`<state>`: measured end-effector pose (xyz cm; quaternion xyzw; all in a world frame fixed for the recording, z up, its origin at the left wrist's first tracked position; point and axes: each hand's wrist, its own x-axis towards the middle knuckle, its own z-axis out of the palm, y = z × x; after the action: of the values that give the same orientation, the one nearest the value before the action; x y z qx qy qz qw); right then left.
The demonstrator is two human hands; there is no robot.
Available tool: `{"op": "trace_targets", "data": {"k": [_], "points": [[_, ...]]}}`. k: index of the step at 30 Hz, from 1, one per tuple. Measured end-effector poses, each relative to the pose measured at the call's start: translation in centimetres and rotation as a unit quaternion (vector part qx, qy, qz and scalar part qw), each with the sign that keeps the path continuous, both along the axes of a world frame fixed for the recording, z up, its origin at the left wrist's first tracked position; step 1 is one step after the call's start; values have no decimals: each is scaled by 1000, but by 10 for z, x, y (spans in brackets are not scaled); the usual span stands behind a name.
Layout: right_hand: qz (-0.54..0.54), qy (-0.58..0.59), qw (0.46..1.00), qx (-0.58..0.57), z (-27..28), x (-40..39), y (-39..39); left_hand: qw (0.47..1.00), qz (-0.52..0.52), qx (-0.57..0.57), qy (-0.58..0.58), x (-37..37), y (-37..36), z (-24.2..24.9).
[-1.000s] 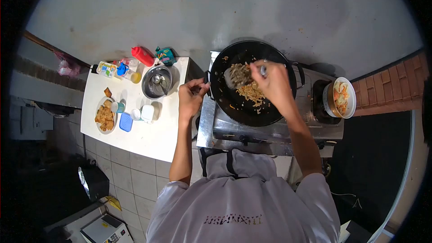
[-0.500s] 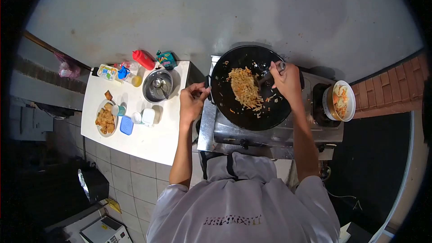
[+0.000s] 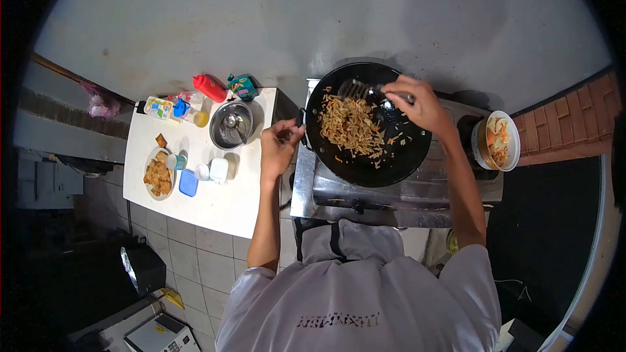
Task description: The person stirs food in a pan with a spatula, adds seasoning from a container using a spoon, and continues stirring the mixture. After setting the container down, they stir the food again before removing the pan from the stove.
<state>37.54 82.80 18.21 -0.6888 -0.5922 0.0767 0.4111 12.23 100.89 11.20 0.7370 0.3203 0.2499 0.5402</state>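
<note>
Prob. to steady the pan (image 3: pixel 407 156) on the stove (image 3: pixel 336 197), L hand (image 3: pixel 279 146) pinches its handle (image 3: pixel 301 117), fingers nearly together; R hand (image 3: pixel 419 105) has fingers wrapped round spatula (image 3: pixel 354 89), reaching food (image 3: pixel 352 128) in pan.

Between the forearms, the way lies open to the wok (image 3: pixel 398 164) over its near rim. The spatula (image 3: pixel 355 90) and right hand (image 3: pixel 417 104) obstruct its far side; the left hand (image 3: pixel 279 148) occupies the left handle (image 3: pixel 301 117). Rightward, a bowl (image 3: pixel 513 145) stands beyond the right forearm (image 3: pixel 464 186). The table's (image 3: pixel 195 214) near strip offers passage; the steel bowl (image 3: pixel 220 133) crowds its far right.
</note>
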Motion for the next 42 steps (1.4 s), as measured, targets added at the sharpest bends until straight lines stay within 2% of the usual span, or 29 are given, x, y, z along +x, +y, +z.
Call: {"op": "trace_targets", "data": {"k": [1,3,5,7,9,11,13,15,16,17,19,21,23,24,26,27,29,31,33,35,37,38,39,41,42], "points": [[0,-1,1000,1,-1,0,-5,1000,1,-7,0,0,1,-1],[60,18,995,-72,0,-7,-21,1000,1,-4,1,0,2,0],[49,45,995,-76,1,-6,-30,1000,-3,-3,6,0,2,0],[-25,25,999,-28,8,2,-32,1000,-7,5,-2,1,3,0],[-27,30,999,-15,3,-1,-23,1000,-9,-10,-15,2,4,-4],[42,41,998,-37,-7,-8,-16,1000,1,-4,9,2,2,1],[52,24,996,-72,11,-17,-28,1000,7,-4,9,1,2,2],[-36,-11,997,-62,32,-24,-50,1000,0,-22,-5,0,3,-1],[-101,42,994,-16,36,-27,-59,1000,0,-21,-5,0,3,1],[-100,42,994,-15,39,-29,-64,1000,-4,-14,-4,0,2,4],[-274,55,956,-87,44,-29,-71,1000,-10,-6,-7,1,3,5],[-307,20,950,-53,-5,-26,-57,1000,-15,10,13,1,5,2],[-342,92,934,-48,-37,-32,-33,1000,-16,20,13,3,5,4],[-345,91,933,-48,-30,-37,-23,1000,-17,14,14,4,6,2],[-304,187,934,-32,-6,-51,-6,1000,-28,0,6,1,12,-11],[-305,184,934,-29,5,-53,-2,999,-32,-18,-11,1,11,-8],[-281,104,954,-8,24,-65,-1,999,-43,-15,-21,3,13,-6],[-276,91,956,-25,27,-82,8,998,-54,-26,-23,4,15,-6],[-150,-41,987,30,11,-90,17,997,-68,-37,-25,4,19,-8],[-170,-64,983,1,25,-94,6,994,-82,-61,-41,6,25,-18],[-280,-54,957,-43,55,-110,-2,993,-94,-57,-33,10,30,-26],[-298,-38,954,-23,55,-117,-2,993,-97,-61,-21,11,31,-24],[-305,-39,951,-24,48,-123,1,993,-103,-63,-5,9,31,-23],[-221,-44,974,35,26,-132,9,991,-115,-60,-25,10,34,-32],[-226,-64,972,14,17,-133,15,990,-120,-57,-45,12,36,-37]]}}
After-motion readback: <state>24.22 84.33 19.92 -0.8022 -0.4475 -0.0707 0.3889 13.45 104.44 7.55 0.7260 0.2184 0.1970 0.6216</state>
